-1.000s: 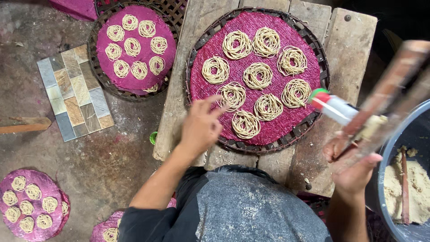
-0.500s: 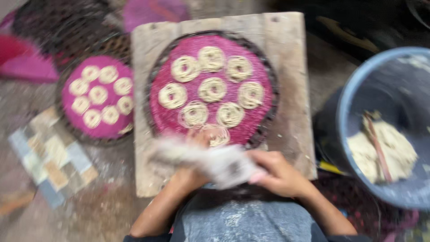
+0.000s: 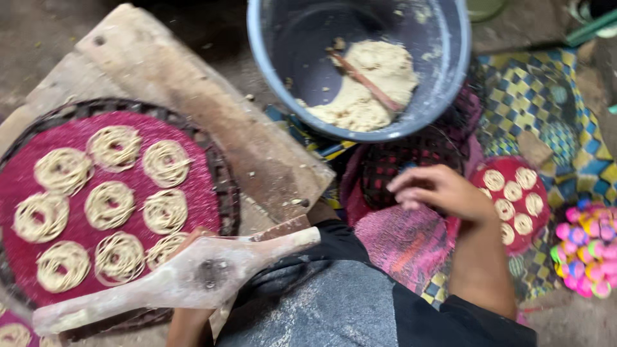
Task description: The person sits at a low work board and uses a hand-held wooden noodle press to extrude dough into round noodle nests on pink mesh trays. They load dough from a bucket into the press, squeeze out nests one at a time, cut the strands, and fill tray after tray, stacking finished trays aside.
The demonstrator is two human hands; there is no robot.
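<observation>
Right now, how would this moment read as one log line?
left hand: under wooden press, grip hidden | right hand: over stacked pink mats | tray: noodle coils | bucket: dough

left hand [image 3: 193,241] hidden behind wooden press [image 3: 173,279]; grip unseen.

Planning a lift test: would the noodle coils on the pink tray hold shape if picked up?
Probably not. Each noodle coil is a loose nest of thin soft strands, so likely floppy and fragile. They look light, and may cling to the woven pink tray.
</observation>
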